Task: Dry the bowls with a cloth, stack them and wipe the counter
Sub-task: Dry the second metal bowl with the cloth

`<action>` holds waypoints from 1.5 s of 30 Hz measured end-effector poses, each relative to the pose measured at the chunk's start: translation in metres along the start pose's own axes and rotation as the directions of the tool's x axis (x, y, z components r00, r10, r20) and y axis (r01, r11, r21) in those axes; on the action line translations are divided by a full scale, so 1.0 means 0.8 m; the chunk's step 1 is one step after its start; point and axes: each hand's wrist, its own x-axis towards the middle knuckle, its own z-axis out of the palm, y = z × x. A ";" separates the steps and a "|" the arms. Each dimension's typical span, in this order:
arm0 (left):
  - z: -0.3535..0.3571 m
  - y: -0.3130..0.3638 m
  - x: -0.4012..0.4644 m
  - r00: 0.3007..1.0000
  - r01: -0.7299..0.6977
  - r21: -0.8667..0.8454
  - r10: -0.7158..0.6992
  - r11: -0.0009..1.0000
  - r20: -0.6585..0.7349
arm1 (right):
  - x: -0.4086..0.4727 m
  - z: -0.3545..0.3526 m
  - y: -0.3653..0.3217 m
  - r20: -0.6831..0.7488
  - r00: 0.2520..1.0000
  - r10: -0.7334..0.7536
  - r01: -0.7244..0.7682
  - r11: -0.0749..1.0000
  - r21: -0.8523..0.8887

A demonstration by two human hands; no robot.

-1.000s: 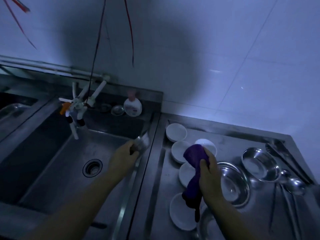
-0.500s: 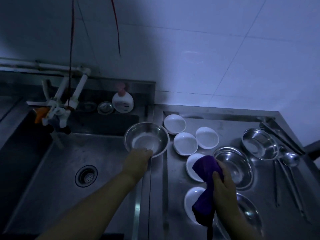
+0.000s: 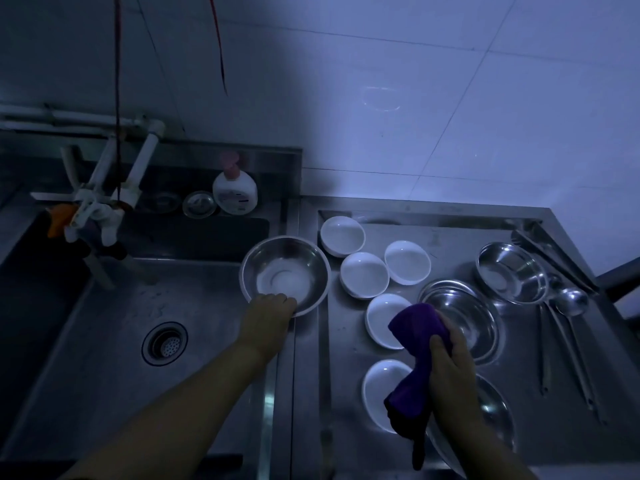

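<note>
My left hand (image 3: 268, 315) grips the near rim of a steel bowl (image 3: 284, 271), held mouth-up over the right edge of the sink (image 3: 114, 341). My right hand (image 3: 450, 372) holds a bunched purple cloth (image 3: 417, 358) above the steel counter (image 3: 450, 431). Several white bowls lie mouth-up on the counter, among them one at the back (image 3: 342, 234) and one under the cloth (image 3: 384, 393). More steel bowls sit there too: a stacked pair (image 3: 465, 320), one at the right (image 3: 510, 271), and one partly hidden under my right wrist (image 3: 491, 414).
A ladle (image 3: 571, 303) and long utensils (image 3: 543, 348) lie at the counter's right. A soap bottle (image 3: 234, 192) and a small lid (image 3: 199, 204) stand on the sink's back ledge. White taps (image 3: 100, 209) hang over the sink; its drain (image 3: 164, 342) is left of my arm.
The steel bowl in my left hand turned from tilted on edge to mouth-up beside the white bowls. My right hand with the cloth drew back toward me. My view shifted right.
</note>
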 end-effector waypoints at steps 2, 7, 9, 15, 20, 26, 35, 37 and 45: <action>0.002 0.002 0.000 1.000 0.002 0.021 -0.002 1.000 -0.025 | 0.001 -0.006 -0.003 -0.032 0.999 0.020 -0.019 1.000 0.023; 0.004 0.017 -0.002 0.999 -0.019 -0.056 0.017 0.998 -0.043 | 0.010 -0.045 -0.012 -0.141 0.988 0.063 -0.063 0.998 0.006; 0.004 0.031 -0.004 0.996 -0.061 -0.090 0.054 0.994 -0.076 | 0.015 -0.073 -0.015 -0.211 0.974 0.078 -0.083 0.996 -0.014; 0.000 0.123 -0.002 0.933 -0.336 -0.138 0.309 0.931 -0.187 | 0.013 -0.173 -0.014 -0.466 0.878 0.108 -0.133 0.991 -0.021; 0.021 0.211 0.002 0.898 -0.429 -0.171 0.439 0.887 0.023 | -0.003 -0.236 0.005 -0.570 0.799 0.189 -0.187 0.980 0.063; 0.063 0.281 0.004 0.895 -0.368 -0.090 0.379 0.925 0.236 | 0.002 -0.268 0.038 -0.557 0.793 0.245 -0.239 0.967 0.084; 0.094 0.348 0.034 0.913 -0.095 -0.018 0.095 0.995 0.397 | 0.063 -0.296 0.072 -0.340 0.913 0.224 -0.253 0.967 -0.041; 0.093 0.356 0.038 0.936 -0.022 -0.031 0.031 0.999 0.351 | 0.076 -0.304 0.076 -0.304 0.926 0.224 -0.249 0.968 -0.044; 0.085 0.380 0.056 0.933 0.100 -0.212 -0.018 0.972 0.358 | 0.116 -0.340 0.079 -0.205 0.955 0.212 -0.225 0.973 -0.042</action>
